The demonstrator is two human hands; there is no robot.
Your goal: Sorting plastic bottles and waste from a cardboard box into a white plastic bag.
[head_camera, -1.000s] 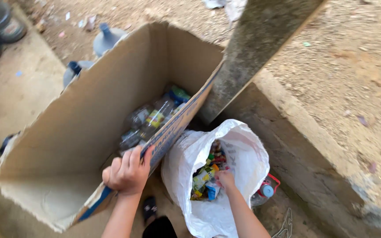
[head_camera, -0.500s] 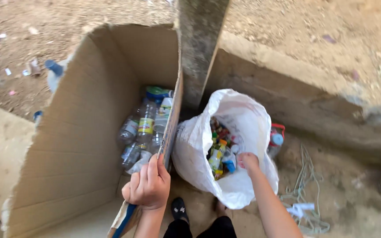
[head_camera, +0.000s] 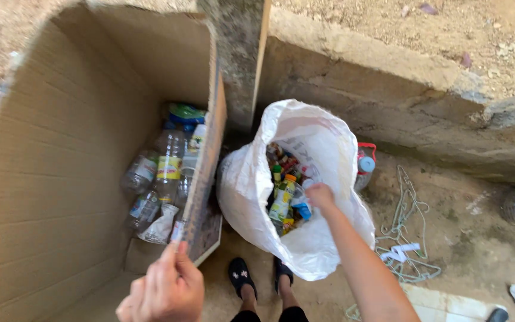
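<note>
My left hand [head_camera: 162, 289] is at the bottom of the view, its fingers closed on the near corner of a tall cardboard box [head_camera: 61, 179]. Several clear plastic bottles [head_camera: 162, 170] lie at the bottom of the box. My right hand [head_camera: 320, 195] reaches into the mouth of a white sack [head_camera: 323, 238] to the right of the box and grips its near rim. The sack holds colourful small bottles and packets [head_camera: 284, 191]; one with a blue cap lies just beside my fingers.
A concrete post [head_camera: 236, 53] stands behind the box, and a low concrete ledge [head_camera: 400, 101] runs behind the sack. A clear jug with a red handle [head_camera: 365, 164] sits behind the sack. Tangled cord [head_camera: 403, 232] lies right. My sandalled feet [head_camera: 241, 277] stand below.
The view has swung down and left, so the box fills more of the left side. My left hand has slid down to the box wall's near corner. My right hand stays at the sack's mouth.
</note>
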